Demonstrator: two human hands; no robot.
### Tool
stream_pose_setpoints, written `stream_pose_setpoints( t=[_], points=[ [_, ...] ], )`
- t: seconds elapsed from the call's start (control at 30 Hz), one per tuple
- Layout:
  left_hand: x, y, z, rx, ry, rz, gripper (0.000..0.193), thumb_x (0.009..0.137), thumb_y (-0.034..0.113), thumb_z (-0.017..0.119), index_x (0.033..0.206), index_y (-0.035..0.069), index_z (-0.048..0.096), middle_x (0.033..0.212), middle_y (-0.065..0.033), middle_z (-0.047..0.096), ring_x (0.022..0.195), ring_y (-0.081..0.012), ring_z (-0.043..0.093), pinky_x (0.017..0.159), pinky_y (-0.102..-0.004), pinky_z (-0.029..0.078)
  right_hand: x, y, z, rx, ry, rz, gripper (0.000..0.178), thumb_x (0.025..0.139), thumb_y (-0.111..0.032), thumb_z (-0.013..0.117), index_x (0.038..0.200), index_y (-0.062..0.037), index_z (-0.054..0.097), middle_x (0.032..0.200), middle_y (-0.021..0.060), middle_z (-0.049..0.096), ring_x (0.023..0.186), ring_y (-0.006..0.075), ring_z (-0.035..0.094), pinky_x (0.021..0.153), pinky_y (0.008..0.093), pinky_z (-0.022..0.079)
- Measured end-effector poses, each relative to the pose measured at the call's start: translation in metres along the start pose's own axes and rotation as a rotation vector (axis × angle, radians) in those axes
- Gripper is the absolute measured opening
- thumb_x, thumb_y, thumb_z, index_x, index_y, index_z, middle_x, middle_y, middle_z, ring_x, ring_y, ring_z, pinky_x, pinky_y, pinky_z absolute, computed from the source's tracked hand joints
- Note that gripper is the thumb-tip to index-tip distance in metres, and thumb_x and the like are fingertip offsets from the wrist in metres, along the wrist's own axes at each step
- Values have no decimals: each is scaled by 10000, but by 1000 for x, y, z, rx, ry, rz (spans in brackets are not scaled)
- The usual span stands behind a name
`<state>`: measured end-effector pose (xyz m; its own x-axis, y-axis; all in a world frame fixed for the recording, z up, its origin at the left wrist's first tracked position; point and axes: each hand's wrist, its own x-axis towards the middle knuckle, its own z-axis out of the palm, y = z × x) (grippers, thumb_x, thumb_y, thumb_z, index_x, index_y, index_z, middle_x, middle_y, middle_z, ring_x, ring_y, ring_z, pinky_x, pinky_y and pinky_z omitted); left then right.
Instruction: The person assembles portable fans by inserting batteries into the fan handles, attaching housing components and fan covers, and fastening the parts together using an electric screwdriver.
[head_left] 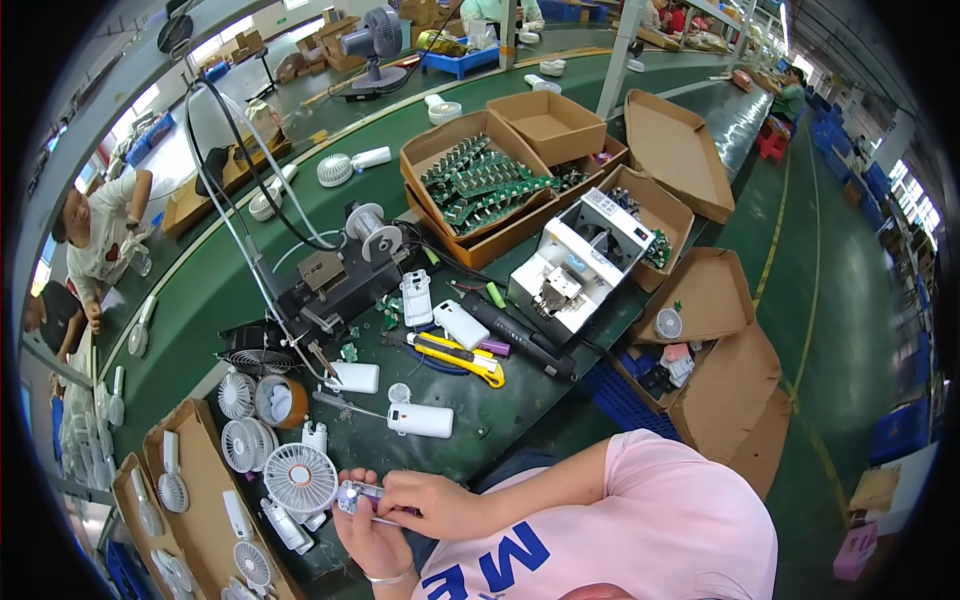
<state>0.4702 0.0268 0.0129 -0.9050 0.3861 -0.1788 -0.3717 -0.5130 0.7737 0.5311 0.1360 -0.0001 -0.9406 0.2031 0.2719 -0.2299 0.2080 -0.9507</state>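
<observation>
A white handheld fan lies toward the lower left, its round grille turned up. Its opened handle runs into my hands, and a purple battery cell shows inside. From below, my left hand grips the handle, fingers curled around it. My right hand pinches the handle's other end; what its fingertips touch there is hidden. Just beyond lie a white handle shell, a second white shell and a thin metal-tipped tool. A yellow utility knife rests farther off, near a black electric screwdriver.
A soldering stand with a wire spool stands at the back. Beside it are a carton of green circuit boards and a white boxy machine. Cardboard trays of fans stand left. A co-worker is across the line.
</observation>
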Motion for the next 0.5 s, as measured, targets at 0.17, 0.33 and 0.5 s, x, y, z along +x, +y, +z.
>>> stream_pose_setpoints(
  t=[0.17, 0.33, 0.5],
  points=[
    [5, -12, -1, 75, 103, 76, 296, 932, 109, 480, 1200, -6, 432, 1099, -105, 537, 975, -205, 528, 887, -389, 458, -11, 5, -6, -62, -93, -136, 174, 850, -52, 565, 1004, -24, 641, 874, 110, 476, 828, 271, 505, 719, 345, 428],
    [7, -1, 0, 40, 177, 106, 223, 915, 84, 472, 1095, -32, 534, 992, -127, 599, 926, -247, 583, 866, -392, 490, -13, 20, -30, -46, -97, -192, 214, 823, -38, 605, 1034, -22, 630, 969, 120, 524, 889, 253, 549, 768, 316, 448],
    [21, 2, -15, 60, 148, 150, 234, 912, 112, 451, 1064, -47, 532, 993, -125, 578, 926, -235, 570, 885, -405, 493, -1, 47, -58, -872, 185, -41, 423, 767, -161, 657, 1173, -95, 556, 1090, 140, 505, 1017, 313, 496, 844, 403, 442]
  ],
)
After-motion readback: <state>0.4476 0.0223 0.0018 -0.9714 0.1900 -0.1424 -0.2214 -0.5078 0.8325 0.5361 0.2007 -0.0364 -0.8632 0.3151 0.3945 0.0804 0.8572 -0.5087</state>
